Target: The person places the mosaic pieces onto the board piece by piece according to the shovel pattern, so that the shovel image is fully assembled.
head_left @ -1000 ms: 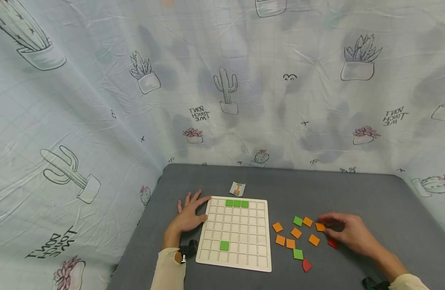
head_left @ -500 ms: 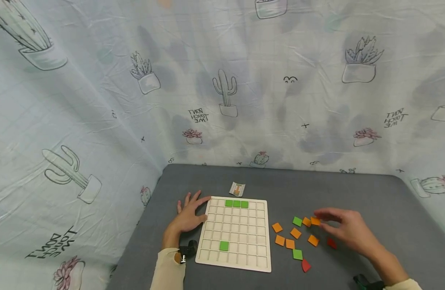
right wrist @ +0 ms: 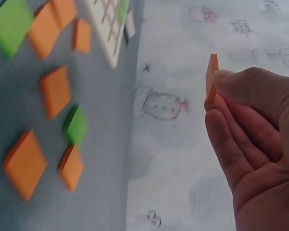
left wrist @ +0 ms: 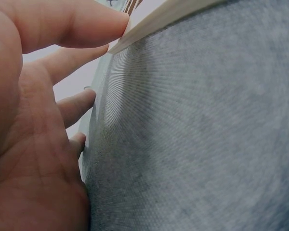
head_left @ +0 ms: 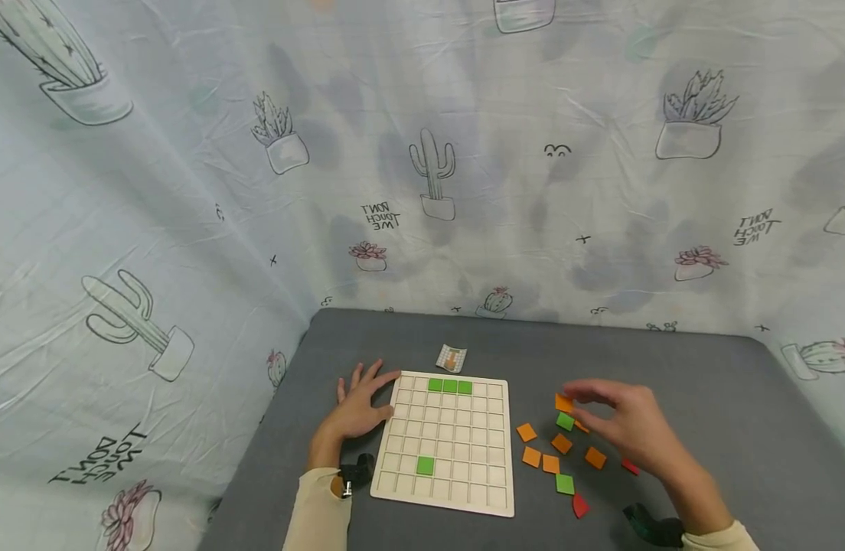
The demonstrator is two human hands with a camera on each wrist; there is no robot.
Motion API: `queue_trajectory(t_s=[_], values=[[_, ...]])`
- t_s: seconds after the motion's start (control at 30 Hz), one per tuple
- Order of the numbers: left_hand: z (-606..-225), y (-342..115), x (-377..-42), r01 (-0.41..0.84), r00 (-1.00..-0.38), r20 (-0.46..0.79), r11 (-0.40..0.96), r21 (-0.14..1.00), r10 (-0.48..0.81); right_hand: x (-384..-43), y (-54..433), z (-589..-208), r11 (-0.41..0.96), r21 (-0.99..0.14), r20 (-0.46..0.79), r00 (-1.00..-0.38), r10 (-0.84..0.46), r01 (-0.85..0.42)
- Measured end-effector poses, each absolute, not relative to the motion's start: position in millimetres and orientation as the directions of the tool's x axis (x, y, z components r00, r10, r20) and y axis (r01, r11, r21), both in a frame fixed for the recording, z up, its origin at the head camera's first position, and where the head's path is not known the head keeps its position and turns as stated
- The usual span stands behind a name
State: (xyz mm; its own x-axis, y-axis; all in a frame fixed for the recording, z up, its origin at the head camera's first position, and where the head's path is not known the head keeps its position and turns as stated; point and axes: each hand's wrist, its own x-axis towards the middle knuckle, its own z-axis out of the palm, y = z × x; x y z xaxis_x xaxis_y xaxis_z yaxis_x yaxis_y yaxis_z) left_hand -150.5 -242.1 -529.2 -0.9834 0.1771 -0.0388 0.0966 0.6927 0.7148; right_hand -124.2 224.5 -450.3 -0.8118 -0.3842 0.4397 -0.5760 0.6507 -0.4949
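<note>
My right hand [head_left: 622, 417] pinches an orange square tile [right wrist: 211, 79] between thumb and fingers, above the loose tiles to the right of the board. In the right wrist view the held tile is seen nearly edge-on. My left hand [head_left: 357, 413] lies spread at the left side of a pale grid board [head_left: 450, 444], thumb and index fingertip touching its edge. The left wrist view shows that thumb [left wrist: 86, 24] against the board's rim [left wrist: 154, 21]. Three green tiles [head_left: 450, 386] sit in the board's far row and one green tile [head_left: 425, 465] near its front.
Several orange tiles [head_left: 562, 443] lie scattered right of the board, with green tiles [head_left: 565, 484] and red pieces [head_left: 580, 505] among them. A small printed pattern card [head_left: 451, 358] rests behind the board. A cactus-print curtain [head_left: 505, 191] hangs behind the grey table [head_left: 705, 383].
My right hand has lifted an orange tile from the right of the pile and carried it left toward the board. The left hand and the board stay put.
</note>
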Motion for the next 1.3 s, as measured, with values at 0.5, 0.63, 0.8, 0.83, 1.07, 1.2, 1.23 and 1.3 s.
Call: queue_trajectory(t_s=[0.5,0.63,0.8,0.83,1.07,1.2,1.23,1.3], values=[[-524.8,-242.5,-150.7,0.088,-0.983,-0.052,0.698,0.71,0.178,-137.4,167.0,-448.0,0.591,-0.575,0.398,-0.825,-0.402,-0.566],[-525.9,-242.3,-151.7,0.085,-0.983,-0.054,0.703,0.706,0.174,-142.1,153.9,-447.1,0.563,-0.605,0.381,-0.826,-0.416,-0.563],[-526.6,-241.9,-152.1,0.087,-0.982,-0.057,0.704,0.705,0.178,-149.2,137.8,-450.3,0.538,-0.633,0.355,-0.826,-0.438,-0.557],[-526.6,-241.8,-152.1,0.088,-0.982,-0.056,0.703,0.706,0.179,-150.5,134.9,-450.9,0.537,-0.633,0.351,-0.825,-0.444,-0.558],[-525.7,-240.7,-151.4,0.09,-0.983,-0.047,0.698,0.711,0.175,-160.1,117.2,-456.3,0.512,-0.638,0.339,-0.807,-0.484,-0.575],[-526.1,-240.6,-151.2,0.09,-0.984,-0.047,0.703,0.706,0.172,-165.6,108.0,-462.7,0.526,-0.625,0.321,-0.804,-0.501,-0.577],[-526.1,-240.6,-151.2,0.089,-0.984,-0.047,0.703,0.705,0.172,-166.8,105.8,-464.5,0.526,-0.628,0.314,-0.805,-0.503,-0.574],[-526.4,-240.9,-151.0,0.09,-0.984,-0.046,0.702,0.706,0.173,-169.1,102.2,-468.7,0.519,-0.636,0.305,-0.804,-0.511,-0.571]])
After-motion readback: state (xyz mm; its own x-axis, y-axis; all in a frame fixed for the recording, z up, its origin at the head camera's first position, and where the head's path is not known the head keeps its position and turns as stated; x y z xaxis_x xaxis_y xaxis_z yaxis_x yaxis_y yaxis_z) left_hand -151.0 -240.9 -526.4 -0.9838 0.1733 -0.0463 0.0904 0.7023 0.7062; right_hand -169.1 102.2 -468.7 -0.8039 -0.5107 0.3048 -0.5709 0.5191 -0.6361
